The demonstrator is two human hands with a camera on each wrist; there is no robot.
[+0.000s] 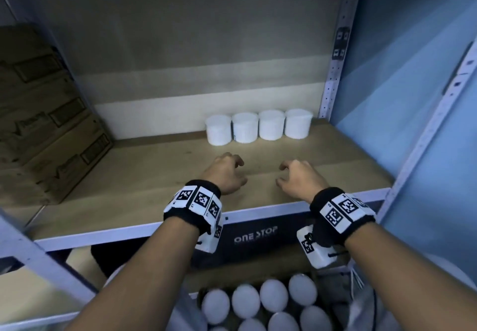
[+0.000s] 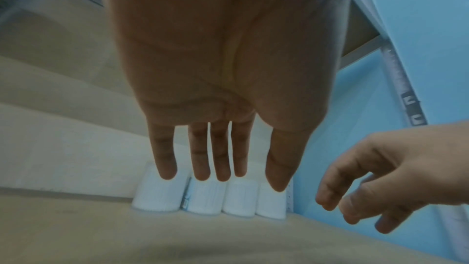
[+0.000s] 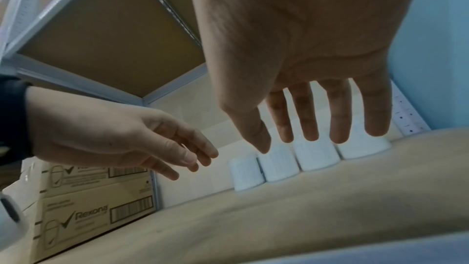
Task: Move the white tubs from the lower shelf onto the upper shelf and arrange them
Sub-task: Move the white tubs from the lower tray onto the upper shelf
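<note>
Several white tubs (image 1: 258, 128) stand side by side in a row at the back right of the upper shelf (image 1: 154, 175). My left hand (image 1: 227, 173) and right hand (image 1: 296, 178) hover over the shelf's front middle, a little apart, well short of the row. Both are empty with relaxed fingers. In the left wrist view the left hand (image 2: 220, 168) hangs with straight fingers in front of the tubs (image 2: 208, 202). The right wrist view shows the right hand (image 3: 312, 127) likewise before the tubs (image 3: 279, 166). More white tubs (image 1: 258, 302) sit packed together on the lower shelf.
Stacked cardboard boxes (image 1: 44, 129) fill the left end of the upper shelf. A perforated metal post (image 1: 333, 72) and a blue wall bound the right side. Bare board lies between the boxes and the tub row.
</note>
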